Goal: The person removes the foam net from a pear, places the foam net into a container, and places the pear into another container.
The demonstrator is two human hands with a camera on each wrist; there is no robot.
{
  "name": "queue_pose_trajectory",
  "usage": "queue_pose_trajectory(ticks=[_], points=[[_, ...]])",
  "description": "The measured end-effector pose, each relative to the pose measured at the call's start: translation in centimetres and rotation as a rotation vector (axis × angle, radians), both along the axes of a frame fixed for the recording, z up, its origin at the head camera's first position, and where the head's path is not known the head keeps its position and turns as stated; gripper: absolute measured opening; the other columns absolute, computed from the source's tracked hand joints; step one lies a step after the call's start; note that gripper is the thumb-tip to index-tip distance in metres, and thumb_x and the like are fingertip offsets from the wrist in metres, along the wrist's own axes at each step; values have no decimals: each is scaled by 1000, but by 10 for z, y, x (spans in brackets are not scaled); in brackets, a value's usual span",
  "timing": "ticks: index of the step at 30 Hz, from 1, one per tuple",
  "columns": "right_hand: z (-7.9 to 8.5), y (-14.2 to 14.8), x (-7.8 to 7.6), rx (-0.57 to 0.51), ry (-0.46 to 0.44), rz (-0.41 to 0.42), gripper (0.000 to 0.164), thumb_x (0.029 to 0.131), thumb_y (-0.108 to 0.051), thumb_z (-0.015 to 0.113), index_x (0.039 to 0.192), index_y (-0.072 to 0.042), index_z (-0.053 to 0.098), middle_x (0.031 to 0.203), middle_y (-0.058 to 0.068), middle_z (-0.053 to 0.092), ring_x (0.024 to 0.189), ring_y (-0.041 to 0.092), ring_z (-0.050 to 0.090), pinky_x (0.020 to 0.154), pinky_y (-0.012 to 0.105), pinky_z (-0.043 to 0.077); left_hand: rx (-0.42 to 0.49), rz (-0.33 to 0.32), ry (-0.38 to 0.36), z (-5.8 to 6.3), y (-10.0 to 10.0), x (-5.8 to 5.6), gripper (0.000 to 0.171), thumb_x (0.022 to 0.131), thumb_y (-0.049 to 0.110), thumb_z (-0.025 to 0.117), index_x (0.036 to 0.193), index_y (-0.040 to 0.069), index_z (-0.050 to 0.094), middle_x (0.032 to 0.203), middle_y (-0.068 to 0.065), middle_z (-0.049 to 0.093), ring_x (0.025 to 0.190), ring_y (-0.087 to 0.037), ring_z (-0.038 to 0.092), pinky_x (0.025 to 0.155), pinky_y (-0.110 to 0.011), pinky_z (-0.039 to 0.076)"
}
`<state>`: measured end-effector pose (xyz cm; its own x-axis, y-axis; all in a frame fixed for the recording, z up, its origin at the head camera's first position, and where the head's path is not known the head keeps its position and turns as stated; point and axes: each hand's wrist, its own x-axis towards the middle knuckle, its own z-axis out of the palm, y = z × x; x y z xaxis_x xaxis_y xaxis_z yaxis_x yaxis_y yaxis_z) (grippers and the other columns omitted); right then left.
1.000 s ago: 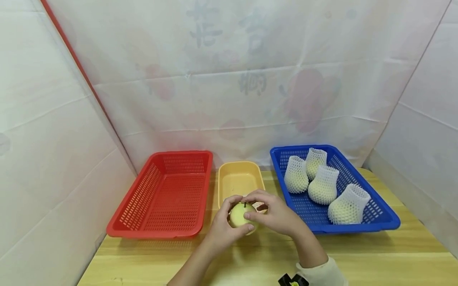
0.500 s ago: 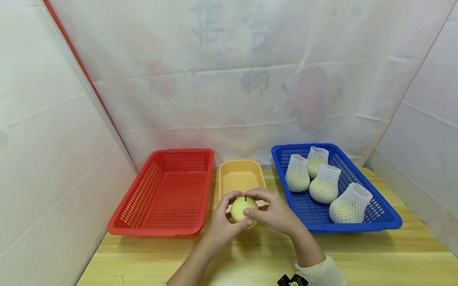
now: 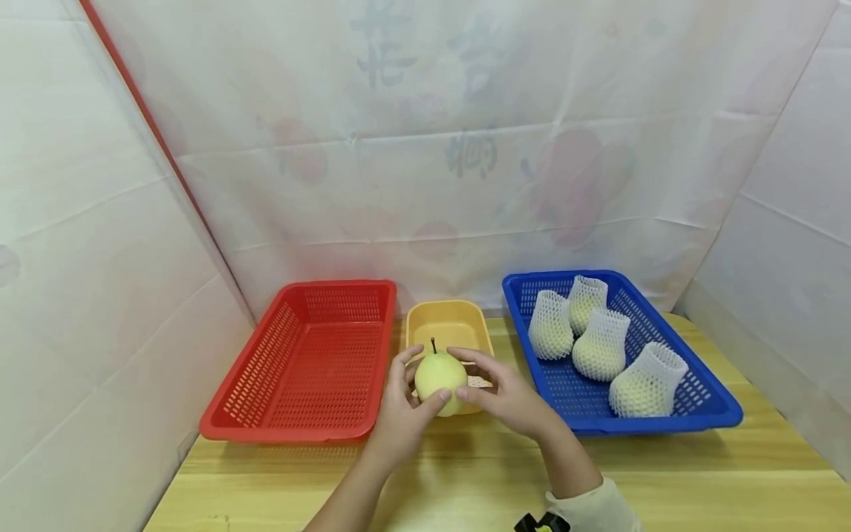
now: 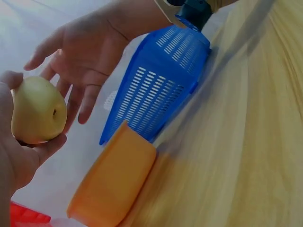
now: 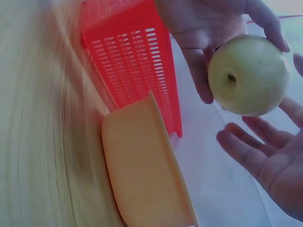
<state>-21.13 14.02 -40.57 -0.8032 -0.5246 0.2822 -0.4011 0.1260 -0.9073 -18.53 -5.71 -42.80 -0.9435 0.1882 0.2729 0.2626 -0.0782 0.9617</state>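
A pale yellow-green pear point(image 3: 441, 378) with a dark stem is held up in front of the yellow tray point(image 3: 448, 314). My left hand point(image 3: 402, 417) grips it from the left, fingers behind and thumb on the near side. In the left wrist view, the pear point(image 4: 39, 109) sits between the left thumb and fingers. Close to the pear's right side is my right hand point(image 3: 510, 395), its fingers spread and loosely bent. In the right wrist view, the right hand point(image 5: 279, 165) appears apart from the pear point(image 5: 249, 74). A bit of white foam netting point(image 3: 479, 381) shows beneath the right hand, partly hidden.
A red basket point(image 3: 332, 362) stands at the left with nothing in it. At the right is a blue basket point(image 3: 565, 403) holding several pears in white foam nets point(image 3: 600, 347). All stand on a wooden table point(image 3: 492, 480), with a pale cloth point(image 3: 425, 185) behind and at the sides.
The pear has shifted slightly left and up, and its stem now stands clear above the fingers. My left hand moved left with it, while my right fingers have spread away from the fruit.
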Motion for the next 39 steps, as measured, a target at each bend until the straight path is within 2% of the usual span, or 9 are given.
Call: queue_pose_trajectory(ticks=[3, 7, 13, 16, 18, 26, 30, 34, 39], points=[[-2, -8, -1, -56, -51, 58, 63, 92, -12, 69, 149, -17, 41, 148, 11, 44, 126, 38, 52, 89, 32, 57, 5, 14, 14, 1, -5, -1, 67, 92, 13, 69, 146, 15, 30, 142, -17, 46, 118, -30, 56, 85, -31, 57], [-6, -22, -1, -98, -70, 5, 69, 86, -11, 76, 147, -13, 42, 145, 12, 46, 122, 35, 55, 89, 34, 58, -78, 56, 34, 5, -13, 0, 62, 93, 16, 68, 146, 16, 36, 139, -14, 46, 117, -29, 53, 86, -29, 56], [-10, -53, 1, -79, 62, -147, 66, 80, -13, 82, 139, -18, 52, 139, 3, 51, 122, 31, 56, 91, 33, 56, -308, 238, 75, 18, -33, 3, 69, 85, 37, 77, 144, 27, 43, 143, 3, 43, 105, -23, 55, 75, -31, 57], [-12, -71, 3, -66, 143, -167, 64, 81, -15, 82, 137, -24, 54, 137, -1, 52, 124, 28, 54, 91, 32, 56, -374, 325, 78, 23, -44, 4, 74, 78, 43, 82, 141, 27, 46, 139, 5, 46, 101, -20, 56, 75, -30, 55], [-13, -82, 4, -61, 184, -166, 64, 81, -17, 82, 138, -25, 53, 138, -3, 51, 126, 26, 52, 91, 33, 56, -387, 356, 66, 25, -52, 4, 75, 76, 41, 84, 140, 26, 46, 136, 4, 48, 101, -20, 57, 76, -30, 55], [-12, -115, 6, -18, 264, -111, 59, 89, -18, 74, 141, -29, 49, 141, -9, 47, 127, 16, 50, 93, 38, 56, -415, 326, 17, 35, -93, 7, 67, 81, 29, 82, 138, 28, 48, 135, 2, 50, 99, -24, 60, 70, -27, 59], [-13, -127, 5, 65, 324, -98, 56, 90, -23, 73, 141, -28, 50, 139, -12, 49, 128, 11, 50, 101, 40, 51, -512, 288, 14, 40, -117, 7, 61, 80, 31, 83, 134, 27, 53, 130, 2, 53, 100, -24, 59, 70, -27, 58], [-18, -137, 3, 181, 378, -125, 52, 91, -27, 71, 140, -24, 52, 136, -9, 55, 126, 11, 53, 105, 40, 48, -611, 246, -7, 40, -133, 6, 60, 79, 32, 83, 131, 24, 56, 127, 0, 56, 101, -22, 59, 69, -25, 57], [-25, -143, 1, 318, 443, -158, 51, 92, -29, 69, 140, -21, 53, 135, -3, 59, 129, 18, 53, 113, 57, 34, -709, 234, -46, 33, -140, 0, 59, 77, 36, 84, 128, 20, 58, 124, 0, 60, 94, -17, 60, 69, -26, 56]])
